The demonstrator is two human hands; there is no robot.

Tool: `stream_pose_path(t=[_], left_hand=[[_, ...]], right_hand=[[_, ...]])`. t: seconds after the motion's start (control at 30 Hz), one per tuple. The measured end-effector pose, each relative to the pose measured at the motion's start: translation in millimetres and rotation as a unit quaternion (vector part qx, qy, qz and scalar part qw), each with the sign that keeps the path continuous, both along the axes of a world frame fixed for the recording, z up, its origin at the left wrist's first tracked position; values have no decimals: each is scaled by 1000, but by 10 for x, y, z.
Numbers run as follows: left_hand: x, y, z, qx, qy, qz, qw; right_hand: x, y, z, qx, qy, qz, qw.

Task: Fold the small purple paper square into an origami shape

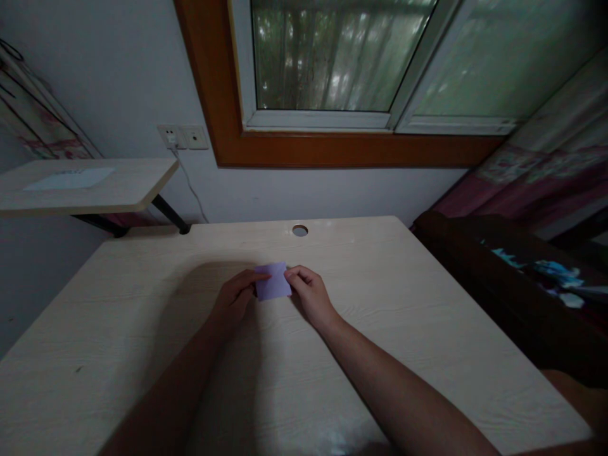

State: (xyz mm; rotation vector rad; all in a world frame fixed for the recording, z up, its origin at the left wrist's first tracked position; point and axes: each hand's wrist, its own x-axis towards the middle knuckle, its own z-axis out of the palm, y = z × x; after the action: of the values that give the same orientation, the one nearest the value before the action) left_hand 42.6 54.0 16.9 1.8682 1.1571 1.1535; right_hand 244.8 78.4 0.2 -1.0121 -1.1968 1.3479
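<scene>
A small purple paper square [274, 284] lies near the middle of the pale wooden desk [142, 354]. My left hand [235, 297] pinches its left edge, fingers curled over the paper. My right hand [308, 293] grips the paper's right edge with bent fingers. Both forearms reach in from the bottom of the head view. The paper looks folded, with its near part partly hidden between my hands.
A round cable hole [299, 230] sits at the desk's far edge. A raised side shelf [95, 187] stands at far left, with wall sockets [183, 137] above. A window [351, 63] is ahead. Dark furniture with cloth [522, 272] lies to the right.
</scene>
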Motion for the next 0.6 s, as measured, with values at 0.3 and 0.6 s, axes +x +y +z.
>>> stream_pose_path(t=[0.3,0.6], left_hand=[[29,10,-38,-15,-14,19,1000],[0,36,-71,-42,-19,22,999]], right_hand=[[-2,-1,22,-2,-7,-5,1000],[-5,-11,24,2,-4,4,1000]])
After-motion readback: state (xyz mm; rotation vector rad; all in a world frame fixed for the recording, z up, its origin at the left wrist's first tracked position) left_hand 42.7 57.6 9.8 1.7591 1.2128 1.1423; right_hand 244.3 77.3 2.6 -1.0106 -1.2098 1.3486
